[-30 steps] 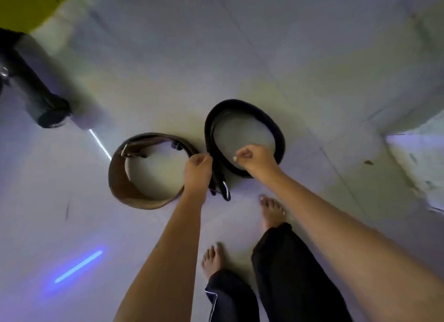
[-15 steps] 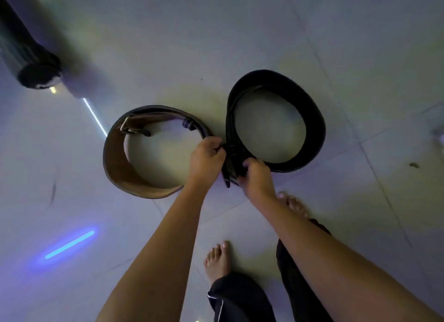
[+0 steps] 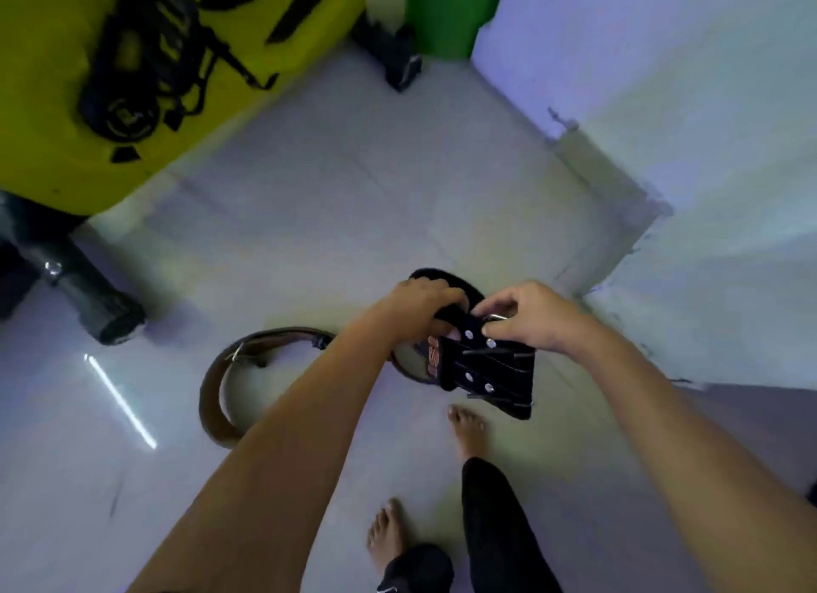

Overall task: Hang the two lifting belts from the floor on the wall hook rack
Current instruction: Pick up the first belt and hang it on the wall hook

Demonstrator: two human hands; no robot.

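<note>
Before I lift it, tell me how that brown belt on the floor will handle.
The brown belt stands on edge in a self-held loop, so it is probably stiff. It looks thick, so likely fairly heavy. Its buckle may swing.

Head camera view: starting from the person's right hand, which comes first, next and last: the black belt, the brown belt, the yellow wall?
1. Black lifting belt: held in the fingers of the right hand, with the left hand on it too.
2. Brown lifting belt: on the floor, to the left.
3. Yellow wall: far upper left.
</note>
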